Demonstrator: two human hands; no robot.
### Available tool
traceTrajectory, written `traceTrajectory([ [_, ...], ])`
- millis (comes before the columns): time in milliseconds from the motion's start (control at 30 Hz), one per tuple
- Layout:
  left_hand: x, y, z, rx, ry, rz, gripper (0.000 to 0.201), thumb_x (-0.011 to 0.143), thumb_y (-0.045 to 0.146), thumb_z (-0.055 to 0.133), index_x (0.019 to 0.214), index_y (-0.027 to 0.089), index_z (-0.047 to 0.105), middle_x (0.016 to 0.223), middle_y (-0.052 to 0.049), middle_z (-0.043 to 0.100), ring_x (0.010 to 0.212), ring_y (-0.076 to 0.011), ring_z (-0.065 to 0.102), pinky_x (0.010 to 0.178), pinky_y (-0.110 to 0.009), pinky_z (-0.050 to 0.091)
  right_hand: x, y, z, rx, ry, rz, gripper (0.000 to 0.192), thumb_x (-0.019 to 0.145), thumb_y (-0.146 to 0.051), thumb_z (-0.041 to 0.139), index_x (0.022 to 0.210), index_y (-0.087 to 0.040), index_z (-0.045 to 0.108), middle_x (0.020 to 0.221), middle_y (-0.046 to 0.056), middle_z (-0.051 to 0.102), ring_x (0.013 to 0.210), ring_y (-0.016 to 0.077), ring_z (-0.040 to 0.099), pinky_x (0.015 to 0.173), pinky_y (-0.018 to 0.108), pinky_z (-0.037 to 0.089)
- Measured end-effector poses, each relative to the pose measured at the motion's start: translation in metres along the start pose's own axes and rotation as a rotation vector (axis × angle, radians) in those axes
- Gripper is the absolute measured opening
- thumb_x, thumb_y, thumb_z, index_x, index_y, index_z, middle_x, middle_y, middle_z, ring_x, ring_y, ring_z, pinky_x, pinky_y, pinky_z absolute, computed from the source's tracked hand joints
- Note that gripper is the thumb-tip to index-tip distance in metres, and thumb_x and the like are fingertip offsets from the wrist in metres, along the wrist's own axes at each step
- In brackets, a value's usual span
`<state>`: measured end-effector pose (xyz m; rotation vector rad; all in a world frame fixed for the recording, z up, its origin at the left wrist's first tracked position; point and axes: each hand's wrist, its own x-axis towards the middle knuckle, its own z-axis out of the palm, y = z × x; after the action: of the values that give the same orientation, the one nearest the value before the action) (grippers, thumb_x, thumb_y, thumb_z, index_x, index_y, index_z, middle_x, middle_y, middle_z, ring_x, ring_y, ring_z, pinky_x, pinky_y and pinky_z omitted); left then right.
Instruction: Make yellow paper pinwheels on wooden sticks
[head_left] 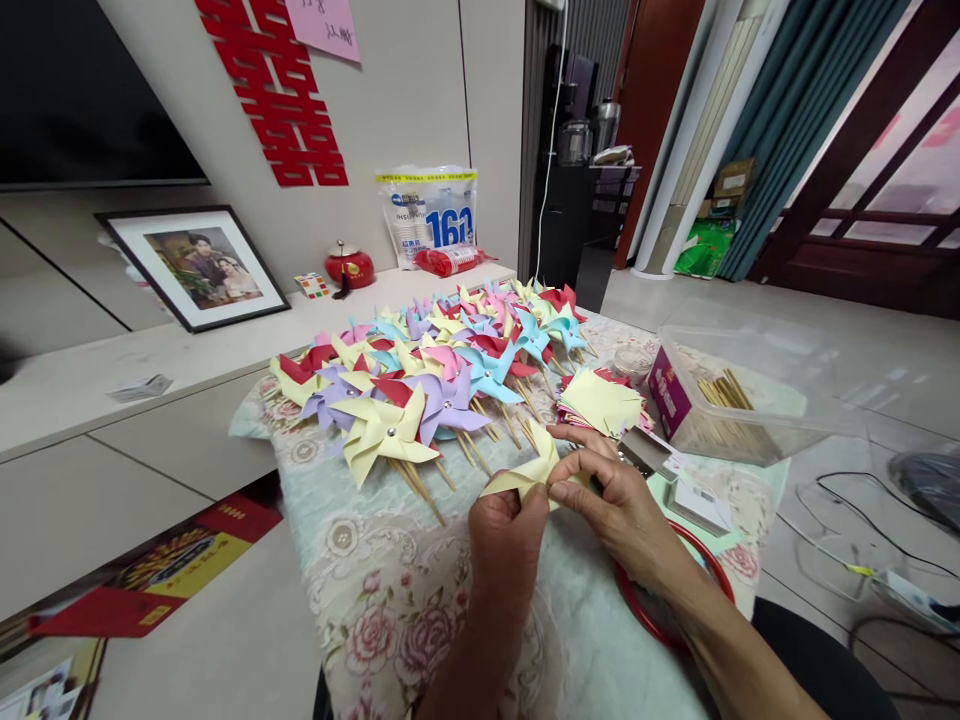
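Note:
My left hand [506, 535] and my right hand [611, 495] both pinch a pale yellow paper piece [529, 474] just above the floral tablecloth [390, 600]. The paper is partly folded into pinwheel flaps. Beyond my hands lies a big heap of finished paper pinwheels [435, 385] in yellow, purple, blue, pink and red, on thin wooden sticks. A stack of cut paper squares [600, 400], yellow on top, sits right of the heap, close to my right hand.
A clear plastic box [739, 400] holding wooden sticks stands at the right. A red round object [660, 625] lies under my right forearm. A white shelf [112, 365] at the left carries a framed photo [196, 265], a red jar [349, 267] and a bag [429, 213].

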<state>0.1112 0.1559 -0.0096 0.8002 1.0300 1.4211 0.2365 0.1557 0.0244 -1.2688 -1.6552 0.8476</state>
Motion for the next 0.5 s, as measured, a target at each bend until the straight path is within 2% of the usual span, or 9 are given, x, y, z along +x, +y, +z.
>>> traceTrajectory([
  [167, 0.001, -0.0005, -0.0006, 0.02, 0.013, 0.017, 0.018, 0.07, 0.022, 0.067, 0.085, 0.015, 0.075, 0.084, -0.005, 0.079, 0.083, -0.022, 0.071, 0.082, -0.03, 0.053, 0.0011, -0.0011, 0.0001, -0.018, 0.012, -0.031, 0.021, 0.092, -0.033, 0.063, 0.074, -0.023, 0.07, 0.135, 0.009, 0.057, 0.132, 0.0301, 0.044, 0.109, 0.048, 0.029],
  [300, 0.0029, -0.0016, -0.001, 0.027, 0.032, 0.028, 0.006, 0.067, 0.022, 0.069, 0.071, 0.017, 0.067, 0.071, -0.002, 0.074, 0.071, -0.019, 0.067, 0.073, -0.028, 0.053, 0.0017, -0.001, 0.0005, -0.008, 0.007, -0.018, 0.022, 0.091, -0.032, 0.063, 0.073, -0.022, 0.069, 0.134, 0.009, 0.058, 0.132, 0.0302, 0.044, 0.108, 0.048, 0.029],
  [500, 0.0051, -0.005, -0.0023, 0.064, 0.028, 0.063, 0.01, 0.067, 0.022, 0.068, 0.064, 0.02, 0.059, 0.059, 0.002, 0.064, 0.06, -0.0151, 0.057, 0.064, -0.026, 0.05, 0.002, 0.0021, 0.0005, -0.006, -0.003, -0.012, 0.02, 0.09, -0.031, 0.063, 0.073, -0.022, 0.068, 0.132, 0.009, 0.058, 0.131, 0.0299, 0.044, 0.107, 0.046, 0.03],
])
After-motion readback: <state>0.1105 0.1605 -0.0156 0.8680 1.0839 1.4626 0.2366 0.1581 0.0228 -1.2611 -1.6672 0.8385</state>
